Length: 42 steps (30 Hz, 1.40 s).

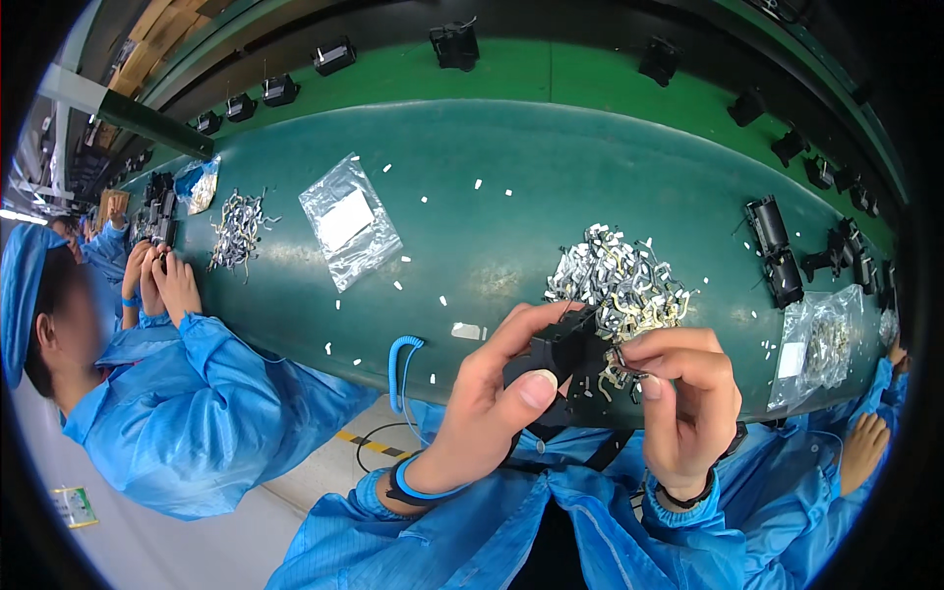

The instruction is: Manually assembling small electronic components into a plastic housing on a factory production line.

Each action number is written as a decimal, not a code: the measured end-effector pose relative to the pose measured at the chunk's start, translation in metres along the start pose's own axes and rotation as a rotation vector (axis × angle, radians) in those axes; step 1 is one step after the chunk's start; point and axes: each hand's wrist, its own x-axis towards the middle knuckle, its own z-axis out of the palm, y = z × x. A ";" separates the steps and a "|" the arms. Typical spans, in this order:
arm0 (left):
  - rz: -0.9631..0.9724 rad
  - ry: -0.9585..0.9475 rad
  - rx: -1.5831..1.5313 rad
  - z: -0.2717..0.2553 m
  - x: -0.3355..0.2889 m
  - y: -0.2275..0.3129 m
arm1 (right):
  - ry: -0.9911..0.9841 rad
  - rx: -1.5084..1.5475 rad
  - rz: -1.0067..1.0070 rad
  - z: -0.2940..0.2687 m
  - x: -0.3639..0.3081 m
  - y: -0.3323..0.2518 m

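Two hands work together — left hand (492,393) grips a black plastic housing (559,352), right hand (683,393) pinches a small bent metal clip (618,360) against it.

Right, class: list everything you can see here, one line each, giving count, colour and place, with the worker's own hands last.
Bench: one, dark green, across the middle.
Clip pile: one, silver, bench centre-right.
Second clip pile: one, silver, bench left.
Clear bag: one, white label, left of centre.
Bag of clips: one, clear, right edge.
Black parts on bench: a few, right side.
Black parts on belt: several, spaced along the top.
Coiled cord: one, blue, bench front edge.
Co-worker: one, blue coat, left.
Left hand: holds black part.
Right hand: pinches a silver clip against the part.
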 end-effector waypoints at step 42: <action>-0.029 0.038 -0.027 0.002 0.003 -0.005 | 0.040 0.080 0.195 0.008 -0.004 0.008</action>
